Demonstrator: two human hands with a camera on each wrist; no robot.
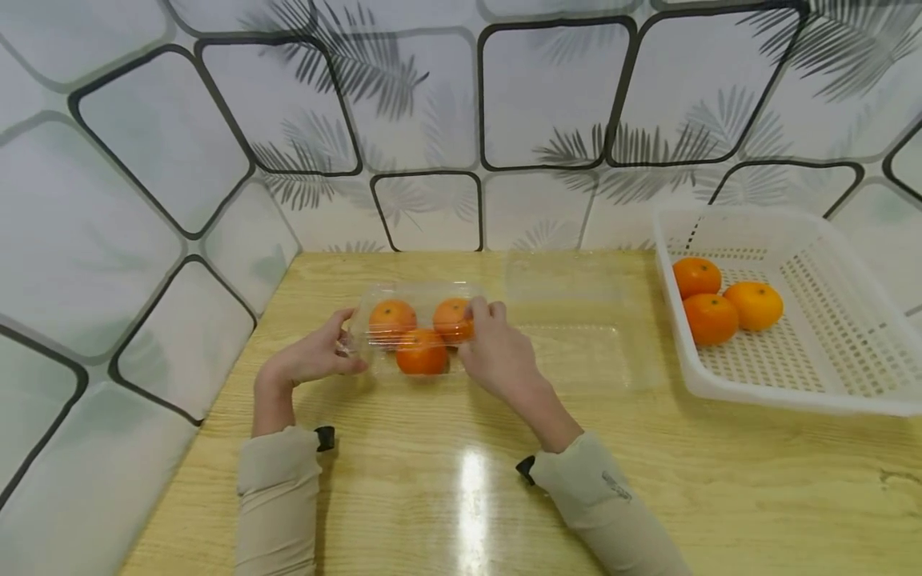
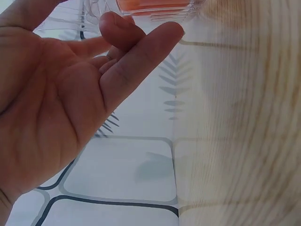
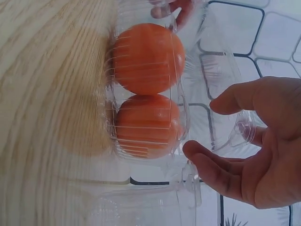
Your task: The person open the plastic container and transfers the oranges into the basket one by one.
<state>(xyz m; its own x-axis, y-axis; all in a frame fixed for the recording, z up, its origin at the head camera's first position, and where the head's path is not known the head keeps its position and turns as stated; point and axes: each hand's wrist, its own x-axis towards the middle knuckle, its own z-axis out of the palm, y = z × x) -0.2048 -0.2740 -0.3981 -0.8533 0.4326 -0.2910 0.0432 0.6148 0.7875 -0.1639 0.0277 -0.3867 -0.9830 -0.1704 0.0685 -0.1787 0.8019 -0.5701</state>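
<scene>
Three mandarin oranges (image 1: 422, 353) lie in a clear plastic clamshell box (image 1: 382, 292) on the wooden table. At its left end, my left hand (image 1: 320, 348) grips the side with bent fingers; the left wrist view shows the palm and fingertips near the box edge. My right hand (image 1: 499, 348) holds the lid at the right end, fingers over its corner. In the right wrist view the lid (image 3: 221, 61) stands at an angle above two visible mandarins (image 3: 149, 59), its corner between the thumb and fingers of the right hand (image 3: 254, 146). Exact fingertip contact is partly hidden.
Just right of the held box, a second clear plastic box (image 1: 576, 352) lies opened, lid toward the wall. A white perforated basket (image 1: 807, 400) with three mandarins (image 1: 709, 318) stands at the right. Patterned wall covering (image 1: 425, 212) borders the table behind and left.
</scene>
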